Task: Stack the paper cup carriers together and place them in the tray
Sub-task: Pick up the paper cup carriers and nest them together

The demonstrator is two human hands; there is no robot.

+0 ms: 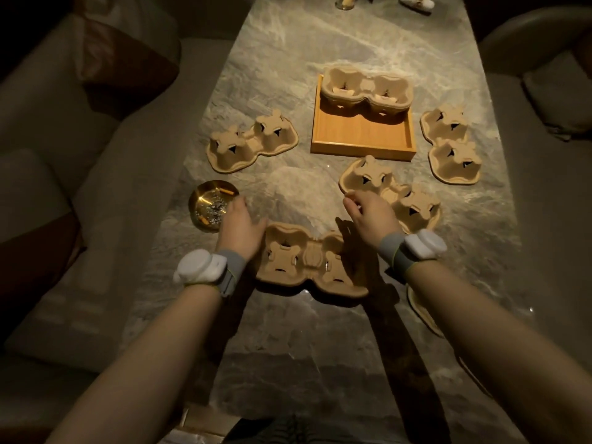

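Several brown two-cup paper carriers lie upside down on the marble table. The nearest carrier lies between my hands. My left hand rests at its left end, fingers spread, gripping nothing. My right hand hovers past its right end, fingers loosely curled and empty, at the edge of a second carrier. Other carriers lie at the left and right. My right forearm partly hides another carrier. A stack of carriers sits open side up at the back of the wooden tray.
A gold ashtray with cigarette butts stands just beyond my left hand. Sofa cushions flank the table's left side and a seat its right. A glass stands at the far end.
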